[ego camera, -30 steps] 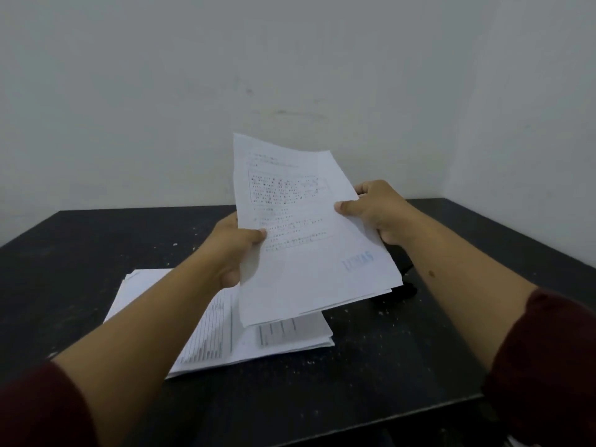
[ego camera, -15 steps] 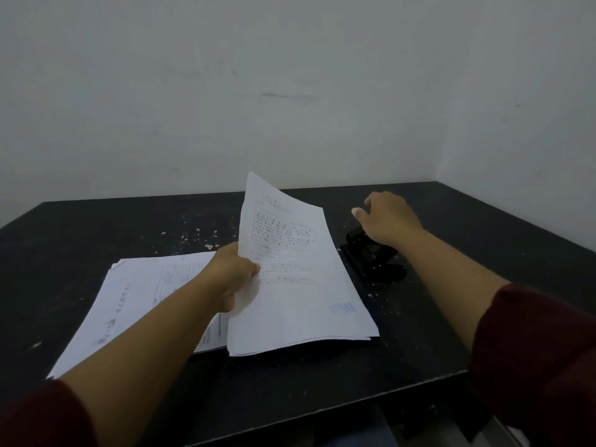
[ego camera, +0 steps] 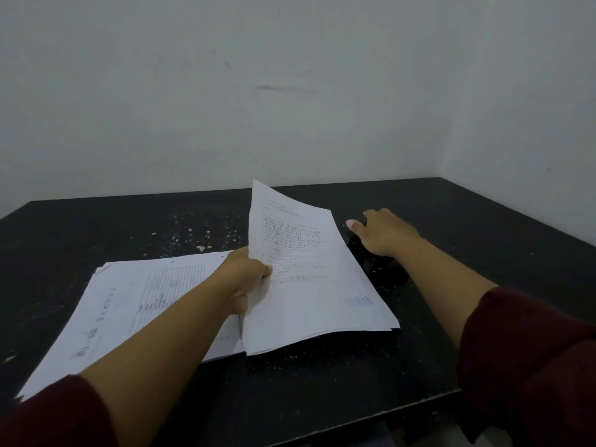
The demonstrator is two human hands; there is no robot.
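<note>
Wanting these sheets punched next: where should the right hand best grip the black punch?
Probably from above, across its body: the punch lies low and flat on the table, the sheets crowd its left side, and the right hand rests on top.

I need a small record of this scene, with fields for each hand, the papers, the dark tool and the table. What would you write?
Left hand: grips the sheaf's left edge, thumb on top
Sheaf of papers: printed, far end raised, near edge low over the table
Right hand: rests on the black tool, thumb out, fingers hidden
Black tool: on the table right of the sheaf, likely a hole punch
Flat stack: printed sheets lying under the left forearm
Table: black, strewn with pale specks
</note>
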